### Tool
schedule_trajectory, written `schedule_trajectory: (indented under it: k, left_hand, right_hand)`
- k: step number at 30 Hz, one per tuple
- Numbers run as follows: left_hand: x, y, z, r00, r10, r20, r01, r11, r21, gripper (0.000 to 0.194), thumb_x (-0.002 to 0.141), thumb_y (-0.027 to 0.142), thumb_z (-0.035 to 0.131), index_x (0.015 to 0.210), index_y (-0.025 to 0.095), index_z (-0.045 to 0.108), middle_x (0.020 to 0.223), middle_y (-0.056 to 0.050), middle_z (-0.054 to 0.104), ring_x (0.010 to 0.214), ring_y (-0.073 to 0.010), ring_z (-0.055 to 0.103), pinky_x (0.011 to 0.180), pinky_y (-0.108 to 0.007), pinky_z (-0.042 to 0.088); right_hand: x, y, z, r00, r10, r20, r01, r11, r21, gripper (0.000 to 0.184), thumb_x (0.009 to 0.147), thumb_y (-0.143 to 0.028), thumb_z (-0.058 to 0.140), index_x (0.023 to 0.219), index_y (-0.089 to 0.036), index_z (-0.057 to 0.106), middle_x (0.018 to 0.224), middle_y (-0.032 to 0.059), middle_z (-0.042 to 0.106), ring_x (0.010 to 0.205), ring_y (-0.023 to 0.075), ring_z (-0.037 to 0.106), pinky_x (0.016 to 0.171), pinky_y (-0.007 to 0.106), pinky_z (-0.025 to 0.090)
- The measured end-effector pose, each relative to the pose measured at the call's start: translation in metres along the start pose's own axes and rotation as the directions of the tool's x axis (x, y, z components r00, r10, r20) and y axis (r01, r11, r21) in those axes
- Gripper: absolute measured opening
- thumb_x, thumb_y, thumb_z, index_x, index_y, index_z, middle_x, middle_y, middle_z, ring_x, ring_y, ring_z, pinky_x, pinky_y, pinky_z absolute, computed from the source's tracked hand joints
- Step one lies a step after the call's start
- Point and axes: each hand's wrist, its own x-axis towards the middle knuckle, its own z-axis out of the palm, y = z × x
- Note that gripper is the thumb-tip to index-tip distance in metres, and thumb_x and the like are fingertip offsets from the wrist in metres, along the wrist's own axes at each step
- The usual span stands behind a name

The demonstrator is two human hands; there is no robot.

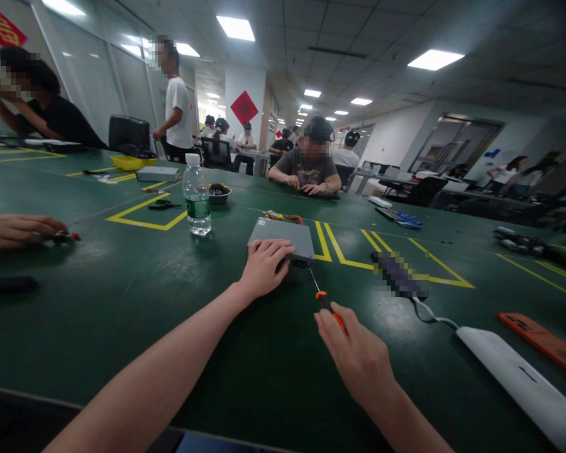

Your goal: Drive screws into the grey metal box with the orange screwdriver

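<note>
A grey metal power supply unit (298, 235) lies on the green table before me, its socket side facing me and coloured wires (283, 218) at its back. My left hand (268, 267) rests on its top with fingers stretched out and the thumb at the front edge. Closed around the handle of an orange-and-black screwdriver (324, 301) is my right hand (353, 343). The screwdriver's thin shaft points at the unit's front, near the socket; whether the tip touches a screw is too small to tell.
A water bottle (198, 198) stands left of the unit, with a metal bowl (219, 194) behind it. To the right lie a pixelated dark object (399, 275), a white cabled device (519, 377) and an orange phone (544, 343). Another person's hand (23, 231) is at left; a person (311, 163) sits opposite.
</note>
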Motion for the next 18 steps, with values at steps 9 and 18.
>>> schedule_trajectory:
  k: [9, 18]
  left_hand:
    - [0.0, 0.0, -0.001, 1.0, -0.001, -0.002, 0.001, 1.0, 0.001, 0.027, 0.085, 0.022, 0.046, 0.11, 0.027, 0.055, 0.124, 0.0, 0.057, 0.113, -0.0198, 0.048, 0.093, -0.04, 0.027]
    - [0.0, -0.001, 0.001, 1.0, 0.003, -0.005, -0.003, 1.0, 0.003, 0.027, 0.085, 0.023, 0.046, 0.11, 0.027, 0.055, 0.123, 0.0, 0.057, 0.112, -0.0196, 0.049, 0.091, -0.039, 0.028]
  right_hand:
    - [0.002, -0.005, 0.004, 0.999, 0.021, 0.049, -0.025, 0.996, 0.085, 0.019, 0.088, -0.009, 0.039, 0.091, -0.007, 0.057, 0.09, 0.0148, 0.058, 0.075, 0.017, 0.06, 0.061, 0.025, 0.051]
    - [0.0, 0.005, 0.002, 0.999, 0.046, 0.009, -0.046, 0.998, 0.039, 0.011, 0.089, -0.017, 0.047, 0.089, -0.013, 0.057, 0.088, 0.0106, 0.059, 0.063, 0.0128, 0.059, 0.052, 0.022, 0.046]
